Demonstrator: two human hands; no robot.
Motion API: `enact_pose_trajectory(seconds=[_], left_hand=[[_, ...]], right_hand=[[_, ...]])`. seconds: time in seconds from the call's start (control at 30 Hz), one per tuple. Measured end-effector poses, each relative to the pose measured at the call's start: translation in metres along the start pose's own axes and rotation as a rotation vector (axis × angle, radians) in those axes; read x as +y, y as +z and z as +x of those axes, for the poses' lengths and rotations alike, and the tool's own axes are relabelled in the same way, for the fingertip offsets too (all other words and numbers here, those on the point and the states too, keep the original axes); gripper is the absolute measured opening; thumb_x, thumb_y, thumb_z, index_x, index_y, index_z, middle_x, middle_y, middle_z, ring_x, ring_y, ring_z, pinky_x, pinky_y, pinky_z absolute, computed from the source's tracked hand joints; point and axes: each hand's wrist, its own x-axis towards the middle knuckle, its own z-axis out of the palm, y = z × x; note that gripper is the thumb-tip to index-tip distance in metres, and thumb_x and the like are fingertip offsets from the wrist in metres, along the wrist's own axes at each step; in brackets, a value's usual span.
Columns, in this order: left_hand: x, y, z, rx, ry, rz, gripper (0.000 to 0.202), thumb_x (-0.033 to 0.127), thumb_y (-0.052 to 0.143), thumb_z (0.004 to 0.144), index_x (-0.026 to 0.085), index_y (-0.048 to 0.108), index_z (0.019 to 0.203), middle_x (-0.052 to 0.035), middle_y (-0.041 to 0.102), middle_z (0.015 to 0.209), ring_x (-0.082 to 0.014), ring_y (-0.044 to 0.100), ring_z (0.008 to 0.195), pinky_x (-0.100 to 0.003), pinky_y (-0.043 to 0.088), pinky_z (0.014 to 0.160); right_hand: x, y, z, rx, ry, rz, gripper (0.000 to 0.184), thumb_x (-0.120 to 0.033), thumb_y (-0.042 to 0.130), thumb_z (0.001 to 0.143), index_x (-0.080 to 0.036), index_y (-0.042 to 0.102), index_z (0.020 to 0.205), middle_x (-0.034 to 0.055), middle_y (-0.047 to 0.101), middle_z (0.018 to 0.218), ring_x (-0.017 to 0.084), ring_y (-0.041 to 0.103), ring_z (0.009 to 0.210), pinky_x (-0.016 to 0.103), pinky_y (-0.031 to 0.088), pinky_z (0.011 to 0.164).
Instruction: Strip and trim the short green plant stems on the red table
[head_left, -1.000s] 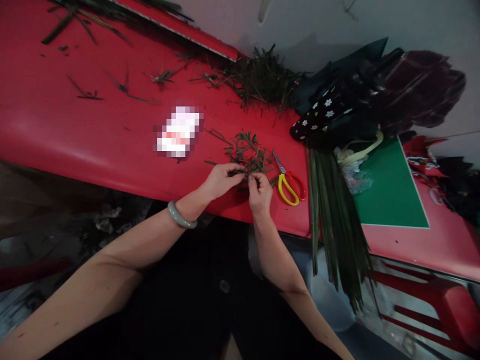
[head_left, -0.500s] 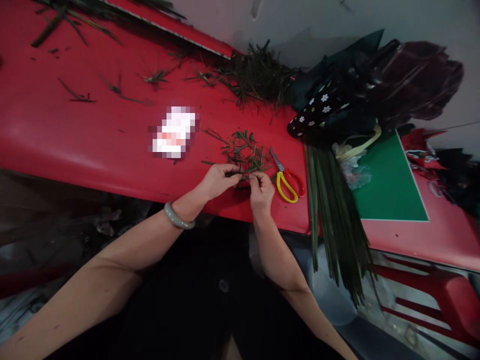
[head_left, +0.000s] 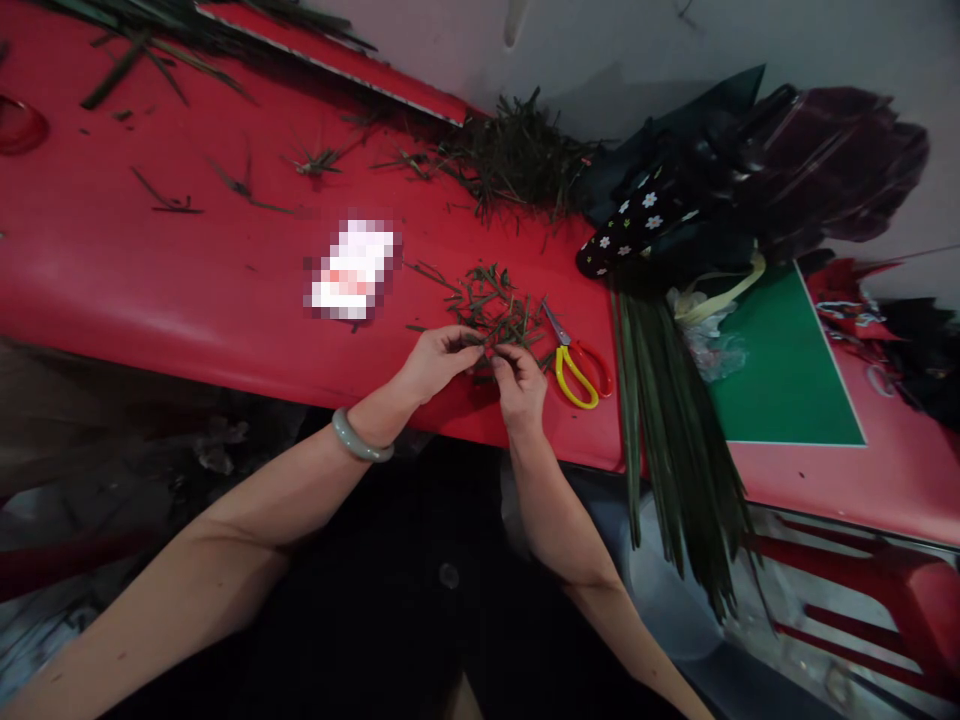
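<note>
My left hand point(head_left: 441, 362), with a pale green bangle at its wrist, is closed in a pinch over the near edge of the red table point(head_left: 247, 345). Fingertips almost meeting it, my right hand point(head_left: 523, 390) pinches too. Between them is a thin, dark green leaf strip, mostly hidden by the fingers. Just beyond the hands lies a loose pile of short cut leaf pieces point(head_left: 491, 300). Scissors point(head_left: 576, 375) with one yellow and one red handle rest to the right of my right hand, blades slightly apart, pointing away.
Long green leaf strips point(head_left: 667, 420) hang over the table edge at right, beside a green board point(head_left: 795, 380). A heap of leaf scraps point(head_left: 517, 150) lies at the back. A blurred-out phone-like rectangle point(head_left: 352, 272) lies left of the pile. A red stool point(head_left: 892, 590) stands lower right.
My fingertips have come closer together, with the right fingers more bent around the strip. The view has shifted slightly, bringing a red ring-shaped thing in at the far left.
</note>
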Motion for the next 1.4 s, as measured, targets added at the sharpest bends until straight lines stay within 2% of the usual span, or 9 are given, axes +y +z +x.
enact_pose_trajectory(seconds=[0.13, 0.27, 0.4, 0.6, 0.73, 0.87, 1.07, 1.2, 1.4], left_hand=[[0.0, 0.0001, -0.0005, 0.025, 0.019, 0.053, 0.017, 0.023, 0.062, 0.064, 0.013, 0.061, 0.077, 0.0021, 0.057, 0.061, -0.0049, 0.05, 0.05, -0.018, 0.043, 0.051], [0.0018, 0.0008, -0.0025, 0.005, 0.028, 0.155, 0.015, 0.024, 0.061, 0.065, 0.013, 0.061, 0.075, 0.002, 0.057, 0.059, -0.0047, 0.049, 0.048, -0.018, 0.043, 0.049], [0.0035, 0.0017, -0.0036, 0.009, 0.003, 0.156, 0.015, 0.025, 0.06, 0.065, 0.013, 0.062, 0.074, 0.0018, 0.058, 0.059, -0.0047, 0.049, 0.045, -0.018, 0.044, 0.047], [0.0031, 0.0004, -0.001, -0.026, -0.006, 0.099, 0.016, 0.025, 0.061, 0.065, 0.013, 0.062, 0.075, 0.0018, 0.058, 0.06, -0.0054, 0.051, 0.049, -0.019, 0.045, 0.05], [0.004, 0.0006, -0.0018, -0.035, 0.0, 0.096, 0.018, 0.023, 0.06, 0.065, 0.013, 0.063, 0.08, 0.001, 0.06, 0.066, -0.0059, 0.052, 0.054, -0.02, 0.046, 0.056], [0.0018, 0.0002, -0.0035, -0.078, 0.024, 0.17, 0.017, 0.022, 0.058, 0.067, 0.014, 0.063, 0.081, 0.0002, 0.061, 0.069, -0.0065, 0.052, 0.057, -0.021, 0.046, 0.059], [-0.0012, -0.0015, -0.0025, -0.172, 0.06, 0.266, 0.012, 0.024, 0.056, 0.07, 0.014, 0.061, 0.073, 0.0016, 0.056, 0.061, -0.0069, 0.05, 0.055, -0.02, 0.042, 0.055], [0.0012, -0.0004, -0.0024, -0.196, 0.049, 0.259, 0.014, 0.025, 0.059, 0.068, 0.013, 0.06, 0.075, 0.0017, 0.057, 0.064, -0.007, 0.051, 0.058, -0.02, 0.042, 0.057], [0.0015, 0.0033, -0.003, -0.098, 0.002, 0.181, 0.012, 0.024, 0.058, 0.067, 0.013, 0.059, 0.072, 0.0018, 0.056, 0.063, -0.0054, 0.049, 0.05, -0.019, 0.043, 0.051]], right_hand=[[-0.0043, 0.0015, -0.0008, -0.047, -0.105, -0.1, 0.015, -0.031, 0.053, 0.075, -0.021, 0.061, 0.084, 0.0013, 0.063, 0.078, 0.014, 0.058, 0.075, 0.028, 0.048, 0.069], [-0.0029, 0.0022, -0.001, -0.013, -0.12, -0.121, 0.014, -0.028, 0.049, 0.079, -0.021, 0.06, 0.081, 0.0007, 0.062, 0.074, 0.013, 0.058, 0.071, 0.026, 0.047, 0.066], [-0.0021, 0.001, -0.0012, -0.013, -0.137, -0.144, 0.012, -0.028, 0.049, 0.079, -0.02, 0.059, 0.079, 0.0003, 0.061, 0.073, 0.012, 0.056, 0.069, 0.026, 0.046, 0.064], [-0.0034, 0.0011, -0.0022, -0.012, -0.069, -0.073, 0.015, -0.031, 0.048, 0.079, -0.02, 0.058, 0.079, 0.0009, 0.06, 0.074, 0.013, 0.056, 0.071, 0.027, 0.046, 0.067], [-0.0037, 0.0017, -0.0031, 0.004, 0.009, -0.021, 0.02, -0.035, 0.048, 0.079, -0.021, 0.057, 0.089, 0.002, 0.062, 0.083, 0.013, 0.057, 0.075, 0.028, 0.047, 0.069], [-0.0021, 0.0021, -0.0015, 0.037, 0.053, 0.025, 0.029, -0.035, 0.052, 0.076, -0.021, 0.052, 0.102, 0.0008, 0.061, 0.08, 0.012, 0.057, 0.07, 0.027, 0.048, 0.065], [-0.0043, 0.0003, 0.0015, 0.106, -0.066, -0.028, 0.012, -0.029, 0.052, 0.076, -0.021, 0.061, 0.079, 0.0012, 0.062, 0.078, 0.014, 0.057, 0.077, 0.029, 0.046, 0.074], [-0.0044, 0.0009, 0.0018, 0.099, -0.043, -0.014, 0.013, -0.03, 0.052, 0.076, -0.02, 0.06, 0.077, 0.0008, 0.061, 0.075, 0.014, 0.057, 0.074, 0.028, 0.046, 0.07], [0.0005, 0.0026, 0.0004, 0.087, 0.001, -0.049, 0.016, -0.033, 0.049, 0.076, -0.02, 0.057, 0.078, 0.0009, 0.061, 0.075, 0.014, 0.056, 0.071, 0.029, 0.046, 0.068]])
